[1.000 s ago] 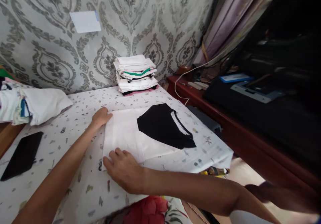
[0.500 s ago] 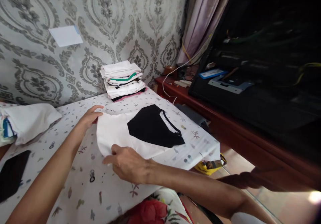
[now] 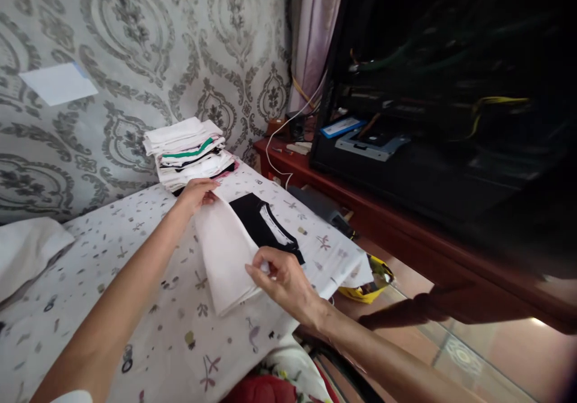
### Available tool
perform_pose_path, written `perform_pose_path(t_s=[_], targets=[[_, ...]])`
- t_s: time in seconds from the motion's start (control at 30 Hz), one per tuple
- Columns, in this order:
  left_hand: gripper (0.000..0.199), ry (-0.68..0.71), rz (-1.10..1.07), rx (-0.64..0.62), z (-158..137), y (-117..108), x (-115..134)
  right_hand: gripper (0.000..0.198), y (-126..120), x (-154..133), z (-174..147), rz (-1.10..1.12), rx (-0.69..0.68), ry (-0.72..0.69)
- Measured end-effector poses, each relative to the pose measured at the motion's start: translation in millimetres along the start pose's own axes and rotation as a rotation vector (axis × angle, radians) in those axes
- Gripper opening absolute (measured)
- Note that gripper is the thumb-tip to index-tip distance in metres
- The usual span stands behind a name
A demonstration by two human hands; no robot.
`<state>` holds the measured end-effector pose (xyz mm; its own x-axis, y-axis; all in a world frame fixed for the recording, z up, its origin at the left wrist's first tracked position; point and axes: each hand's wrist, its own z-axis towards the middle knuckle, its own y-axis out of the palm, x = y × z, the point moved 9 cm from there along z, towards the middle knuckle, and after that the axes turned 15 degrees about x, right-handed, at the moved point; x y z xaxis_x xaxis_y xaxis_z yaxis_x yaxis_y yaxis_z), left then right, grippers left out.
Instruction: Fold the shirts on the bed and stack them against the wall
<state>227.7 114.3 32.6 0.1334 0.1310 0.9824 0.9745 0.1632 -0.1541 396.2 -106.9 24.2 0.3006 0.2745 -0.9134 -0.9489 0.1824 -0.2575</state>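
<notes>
A white and black T-shirt (image 3: 229,252) lies partly folded on the table, its white lower part lifted and doubled over toward the black neck end. My left hand (image 3: 198,193) pinches the far corner of the white fold. The near corner of that fold is at my right hand (image 3: 282,276), whose thumb and fingers are closed on the fabric edge. Beyond the fold, the black upper part (image 3: 247,210) and its round neckline show, partly covered. Just behind my left hand stands a stack of folded clothes (image 3: 189,150).
The table has a printed white cover (image 3: 157,307). Bunched white cloth (image 3: 31,252) lies at the left edge. To the right stands a dark red cabinet (image 3: 387,228) with a large black screen (image 3: 442,90). A white cable (image 3: 270,156) hangs over it, and a yellow bag (image 3: 367,295) sits below.
Both hands have moved right, carrying the white lower end of the shirt up and over part of the black section. The view has turned to the right.
</notes>
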Motion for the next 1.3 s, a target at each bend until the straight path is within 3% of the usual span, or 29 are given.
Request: perform_pose_path(t_s=[0.17, 0.33, 0.53, 0.67, 0.73, 0.83, 0.93, 1.03, 1.1, 1.2, 1.3], targets=[[0.014, -0.016, 0.055, -0.052, 10, 59, -10, 0.016, -35, 53, 5, -0.152, 0.152, 0.227], [0.017, -0.027, 0.096, -0.101, 15, 96, -27, 0.01, -53, 76, 1, -0.112, 0.179, 0.359], [0.019, -0.017, 0.096, -0.169, 10, 118, -43, 0.013, -60, 81, -2, -0.013, 0.177, 0.424], [0.031, 0.015, 0.069, -0.2, -1, 113, -44, 0.033, -59, 86, -6, 0.038, 0.133, 0.502], [0.043, 0.145, 0.136, -0.226, -17, 103, -35, 0.044, -59, 86, -8, 0.041, 0.107, 0.498], [0.05, 0.489, 0.4, -0.333, -67, 94, -24, 0.049, -63, 88, -8, -0.034, 0.043, 0.442], [0.061, 0.703, 0.723, -0.44, -122, 92, -42, 0.041, -77, 84, 0, -0.302, 0.037, 0.293], [0.066, 0.834, 0.921, -0.442, -153, 96, -59, 0.035, -88, 61, 23, -0.585, 0.167, 0.067], [0.064, 0.886, 0.978, -0.396, -159, 99, -61, 0.035, -69, 39, 44, -0.604, 0.143, -0.126], [0.058, 0.942, 0.971, -0.409, -167, 105, -58, 0.039, -5, 27, 73, -0.534, -0.172, -0.366], [0.063, 0.971, 0.914, -0.457, -181, 107, -59, 0.048, 49, 59, 104, -0.624, -0.477, -0.35]])
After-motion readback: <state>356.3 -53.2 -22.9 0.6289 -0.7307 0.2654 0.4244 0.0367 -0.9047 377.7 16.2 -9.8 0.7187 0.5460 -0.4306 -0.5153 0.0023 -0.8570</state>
